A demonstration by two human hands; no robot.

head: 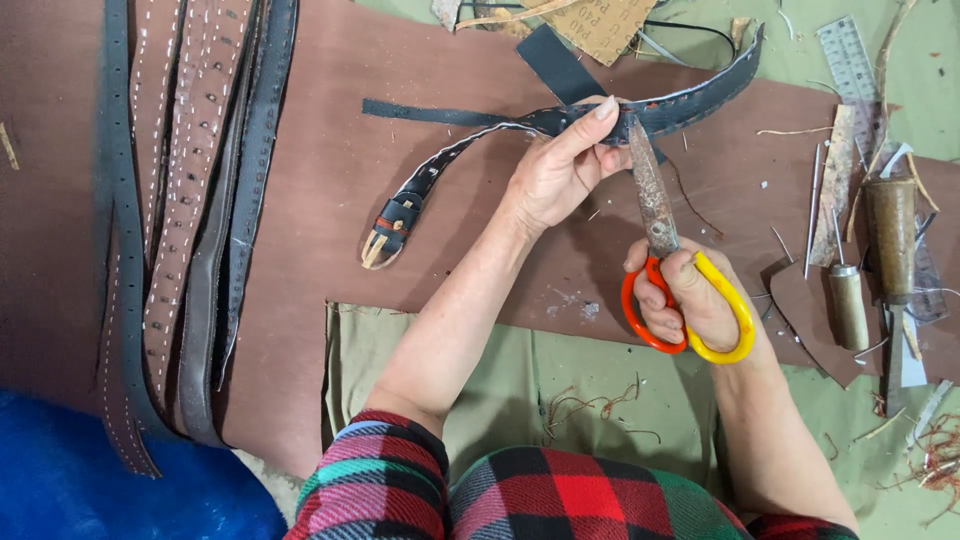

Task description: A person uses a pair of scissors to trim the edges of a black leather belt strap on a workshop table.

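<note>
At the upper centre of the frame, the left hand (pixel 560 170) pinches a dark stitched leather belt (pixel 470 150) between thumb and fingers, the belt's buckle end curving down toward the left over a brown leather sheet (pixel 330 200). Just below and to the right, the right hand (pixel 690 300) grips scissors (pixel 660 250) with orange and yellow handles, fingers closed through the loops, rusty blades meeting the belt. More belts (pixel 190 200) lie at the left; wooden-handled awls (pixel 870 260) rest at the right.

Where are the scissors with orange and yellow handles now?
In the head view, right of centre: the right hand holds the scissors, blades pointing up to the black belt pinched by the left hand.
</note>
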